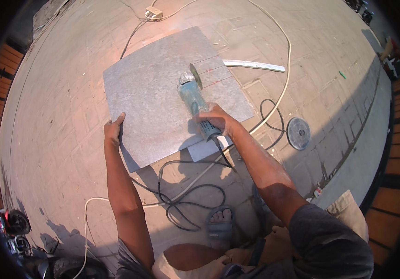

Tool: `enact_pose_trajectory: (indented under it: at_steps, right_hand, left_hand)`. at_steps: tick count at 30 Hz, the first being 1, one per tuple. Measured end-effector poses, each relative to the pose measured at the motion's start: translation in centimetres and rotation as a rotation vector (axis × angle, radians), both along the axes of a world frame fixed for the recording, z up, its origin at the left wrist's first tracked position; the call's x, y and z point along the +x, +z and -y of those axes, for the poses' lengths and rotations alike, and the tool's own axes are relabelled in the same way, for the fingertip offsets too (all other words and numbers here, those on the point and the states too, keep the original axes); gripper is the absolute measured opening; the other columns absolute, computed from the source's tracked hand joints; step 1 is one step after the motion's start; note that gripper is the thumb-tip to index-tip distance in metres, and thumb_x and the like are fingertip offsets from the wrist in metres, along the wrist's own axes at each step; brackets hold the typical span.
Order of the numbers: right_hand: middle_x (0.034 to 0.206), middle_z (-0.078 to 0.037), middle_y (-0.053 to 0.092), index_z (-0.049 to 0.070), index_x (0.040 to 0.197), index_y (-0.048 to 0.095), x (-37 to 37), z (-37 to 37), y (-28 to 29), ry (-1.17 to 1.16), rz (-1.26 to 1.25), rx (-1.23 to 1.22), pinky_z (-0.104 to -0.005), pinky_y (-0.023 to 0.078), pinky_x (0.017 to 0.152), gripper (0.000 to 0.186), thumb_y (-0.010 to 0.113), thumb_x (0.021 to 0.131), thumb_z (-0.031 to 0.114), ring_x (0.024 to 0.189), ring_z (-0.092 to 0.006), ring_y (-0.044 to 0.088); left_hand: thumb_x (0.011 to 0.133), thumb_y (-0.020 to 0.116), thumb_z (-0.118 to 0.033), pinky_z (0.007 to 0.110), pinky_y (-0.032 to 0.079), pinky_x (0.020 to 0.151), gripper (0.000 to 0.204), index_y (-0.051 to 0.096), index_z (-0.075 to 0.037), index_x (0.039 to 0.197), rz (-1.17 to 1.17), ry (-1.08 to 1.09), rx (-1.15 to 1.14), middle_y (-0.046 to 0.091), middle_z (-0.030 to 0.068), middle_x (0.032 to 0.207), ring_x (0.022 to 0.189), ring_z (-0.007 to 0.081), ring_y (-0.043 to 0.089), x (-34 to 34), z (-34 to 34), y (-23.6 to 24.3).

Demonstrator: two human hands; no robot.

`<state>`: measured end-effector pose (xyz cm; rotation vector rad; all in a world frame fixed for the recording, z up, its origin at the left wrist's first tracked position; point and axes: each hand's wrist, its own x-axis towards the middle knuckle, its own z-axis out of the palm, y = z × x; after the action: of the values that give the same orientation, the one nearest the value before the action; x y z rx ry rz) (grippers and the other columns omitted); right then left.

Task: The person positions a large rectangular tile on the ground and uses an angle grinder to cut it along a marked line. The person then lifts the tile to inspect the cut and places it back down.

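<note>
A large grey tile (153,93) lies on the paving in front of me. My left hand (113,131) grips its left edge, thumb on top and the other fingers mostly hidden. In my right hand (215,117) is a teal angle grinder (191,98), held by its rear body over the tile. Its greenish cutting disc (195,76) stands on edge near thin dark lines and red marks on the tile's right part. Whether the disc touches the tile or spins, I cannot tell. A black cord (222,153) runs from the grinder's back end.
A smaller grey tile piece (202,152) pokes out below the near edge. Beyond the right edge lies a white strip (260,66). A round grey disc (298,133) rests on the right. Black cable loops (188,200) and a pale cable (287,60) cross the ground toward a socket box (153,14).
</note>
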<state>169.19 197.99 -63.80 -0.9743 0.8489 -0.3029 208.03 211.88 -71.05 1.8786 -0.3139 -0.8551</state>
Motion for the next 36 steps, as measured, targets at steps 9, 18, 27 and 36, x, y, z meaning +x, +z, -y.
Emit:
enact_pose_trajectory:
  at_steps: [9, 18, 27, 36]
  right_hand:
    - [0.082, -0.014, 0.066, -0.006, 0.102, 0.059, 0.5, 0.7, 0.0, 0.044, -0.026, -0.068, -0.034, 0.054, 0.052, 0.037, 0.074, 0.073, 0.01, 0.064, -0.0211, 0.066]
    - [0.087, -0.011, 0.064, -0.006, 0.119, 0.055, -1.8, 0.3, 3.6, -0.038, 0.098, -0.159, -0.0327, 0.056, 0.057, 0.055, 0.077, 0.072, 0.011, 0.068, -0.0183, 0.066]
    - [0.091, -0.014, 0.062, -0.007, 0.122, 0.05, -7.7, 1.1, 10.2, -0.217, 0.278, -0.342, -0.0323, 0.057, 0.055, 0.068, 0.079, 0.07, 0.025, 0.065, -0.0206, 0.067]
    - [0.092, -0.017, 0.06, -0.009, 0.119, 0.05, -11.3, 0.1, 12.8, -0.404, 0.378, -0.428, -0.032, 0.056, 0.053, 0.066, 0.078, 0.072, 0.029, 0.067, -0.0226, 0.065]
  left_hand:
    - [0.08, 0.083, -0.025, 0.036, 0.054, 0.086, 0.061, 0.058, 0.012, 0.122, -0.017, 0.009, 0.025, 0.069, 0.0204, 0.111, 0.094, 0.0277, 0.069, 0.0, -0.1, 0.2]
    - [0.082, 0.081, -0.027, 0.036, 0.053, 0.088, 0.061, 0.057, 0.014, 0.121, -0.007, 0.02, -0.032, 0.068, 0.0214, 0.113, 0.097, 0.0272, 0.068, -0.3, -0.1, -0.8]
    - [0.089, 0.074, -0.024, 0.036, 0.051, 0.09, 0.053, 0.057, 0.016, 0.119, 0.007, 0.184, -0.082, 0.067, 0.0224, 0.113, 0.097, 0.0267, 0.066, -7.1, -0.6, 0.4]
    - [0.096, 0.066, -0.022, 0.037, 0.045, 0.1, 0.056, 0.045, 0.017, 0.129, -0.104, 0.366, -0.08, 0.057, 0.0238, 0.129, 0.116, 0.0282, 0.056, -18.9, -1.5, 0.5]
